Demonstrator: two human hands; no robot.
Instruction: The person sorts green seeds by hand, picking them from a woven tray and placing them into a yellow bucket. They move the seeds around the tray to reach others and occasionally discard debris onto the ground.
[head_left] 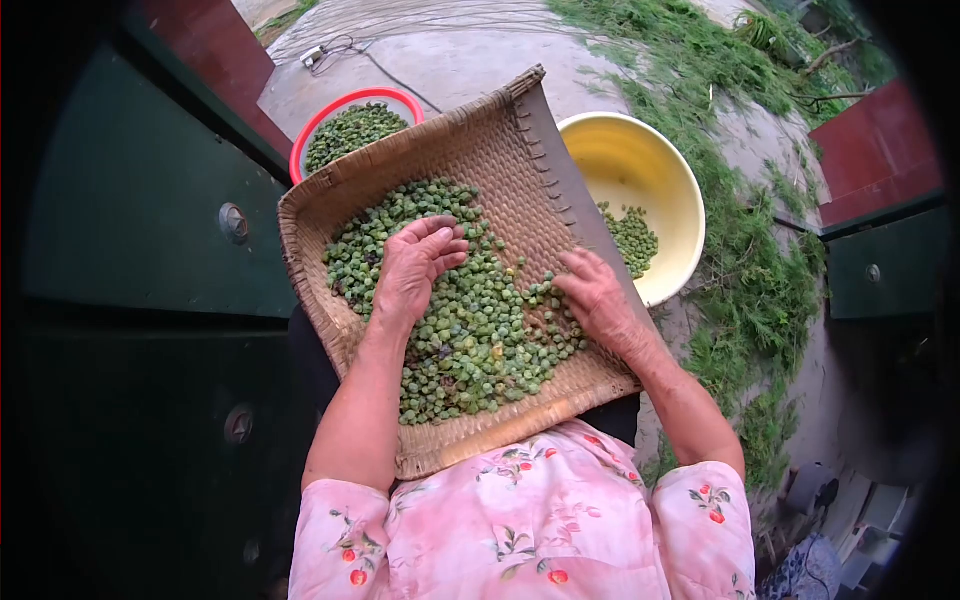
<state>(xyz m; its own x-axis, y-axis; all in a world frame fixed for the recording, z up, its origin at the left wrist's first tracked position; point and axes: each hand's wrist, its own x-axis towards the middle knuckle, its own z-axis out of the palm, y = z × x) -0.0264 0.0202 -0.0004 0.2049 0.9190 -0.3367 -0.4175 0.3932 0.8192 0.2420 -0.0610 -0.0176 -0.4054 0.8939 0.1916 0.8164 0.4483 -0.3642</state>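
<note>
A woven winnowing basket (500,130) rests tilted across my lap. A thick layer of small round green fruits or cones (470,340) covers much of it, a few yellowish or dark. Over the upper part of the pile is my left hand (422,262), thumb and fingers drawn together; whatever may be between the fingertips is too small to name. My right hand (598,298) is at the pile's right edge, beside the basket's flat open side. Its bent fingers are slightly apart and a little blurred, touching or just above the green pieces.
Beyond the basket's right side stands a yellow basin (675,190) with some green pieces in it. A red-rimmed basin (297,150) full of them is at upper left. Cut green branches (760,330) litter the concrete at right. Dark green door panels (150,200) flank me; a cable (385,72) lies behind.
</note>
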